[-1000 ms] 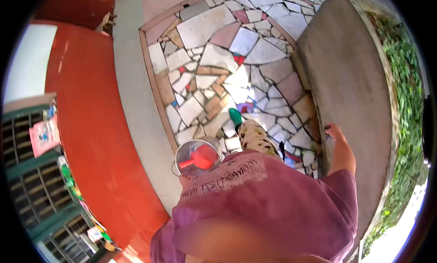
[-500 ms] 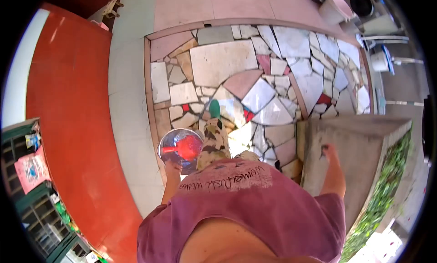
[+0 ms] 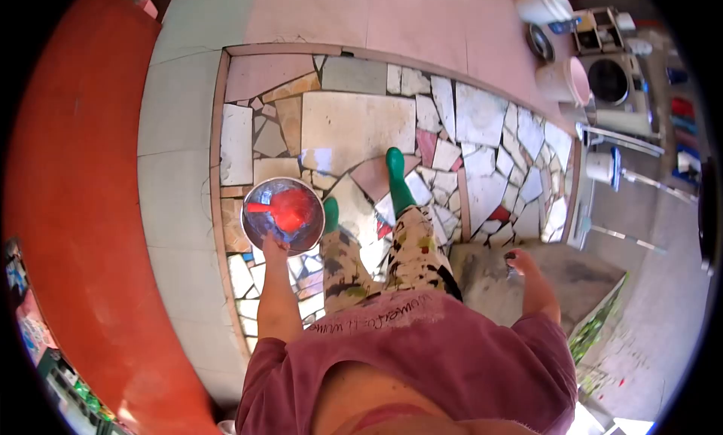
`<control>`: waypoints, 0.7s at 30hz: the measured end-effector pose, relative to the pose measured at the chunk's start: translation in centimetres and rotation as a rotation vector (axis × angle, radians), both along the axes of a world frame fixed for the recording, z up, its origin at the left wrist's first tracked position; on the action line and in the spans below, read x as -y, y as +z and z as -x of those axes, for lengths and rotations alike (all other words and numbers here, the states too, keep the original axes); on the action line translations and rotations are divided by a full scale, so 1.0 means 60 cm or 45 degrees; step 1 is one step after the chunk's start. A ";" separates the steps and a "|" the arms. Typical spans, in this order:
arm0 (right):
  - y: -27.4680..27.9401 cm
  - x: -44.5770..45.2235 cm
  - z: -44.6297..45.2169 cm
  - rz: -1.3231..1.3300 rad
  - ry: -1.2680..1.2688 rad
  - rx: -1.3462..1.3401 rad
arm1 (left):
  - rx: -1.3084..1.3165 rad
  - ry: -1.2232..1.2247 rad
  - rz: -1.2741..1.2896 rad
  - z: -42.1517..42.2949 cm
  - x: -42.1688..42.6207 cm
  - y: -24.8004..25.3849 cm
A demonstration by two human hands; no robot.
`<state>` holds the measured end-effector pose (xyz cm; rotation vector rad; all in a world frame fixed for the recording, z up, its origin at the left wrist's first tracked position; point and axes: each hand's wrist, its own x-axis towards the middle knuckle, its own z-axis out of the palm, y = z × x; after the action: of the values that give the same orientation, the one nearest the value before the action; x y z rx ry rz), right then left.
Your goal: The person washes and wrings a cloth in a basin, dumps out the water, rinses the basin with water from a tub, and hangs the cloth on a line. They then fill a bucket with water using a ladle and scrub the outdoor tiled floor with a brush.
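My left hand (image 3: 276, 245) grips the near rim of a round metal bucket (image 3: 256, 228) at the left of my body. Inside the bucket lies a red scoop (image 3: 292, 210) with its handle pointing left. My right hand (image 3: 520, 262) hangs out to the right, its fingers curled round something small and dark that I cannot make out. Below it is the concrete top of a low wall (image 3: 482, 284). Both my green boots (image 3: 397, 175) stand on the floor of broken stone pieces.
A red strip (image 3: 75, 171) and a pale tiled strip (image 3: 177, 209) run along the left. At the upper right are a pink bucket (image 3: 561, 82), a white bucket (image 3: 544, 4), a washing machine (image 3: 608, 81) and metal rails (image 3: 625, 140). Greenery (image 3: 591, 331) edges the wall.
The view has moved forward along the stone floor, and more of the upper right area shows. The bucket with the scoop is more fully in view, still in my left hand. The wall's end is now nearer.
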<state>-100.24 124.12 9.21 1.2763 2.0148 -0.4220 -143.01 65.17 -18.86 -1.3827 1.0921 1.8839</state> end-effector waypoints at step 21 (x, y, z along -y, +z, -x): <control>-0.391 -0.155 0.754 0.810 0.245 -0.356 | 0.424 -1.140 1.919 0.057 0.008 -0.051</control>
<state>-145.48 133.43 -14.26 0.6507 1.9615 -1.0901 -146.46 64.69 -21.93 -1.2753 2.4952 -0.0288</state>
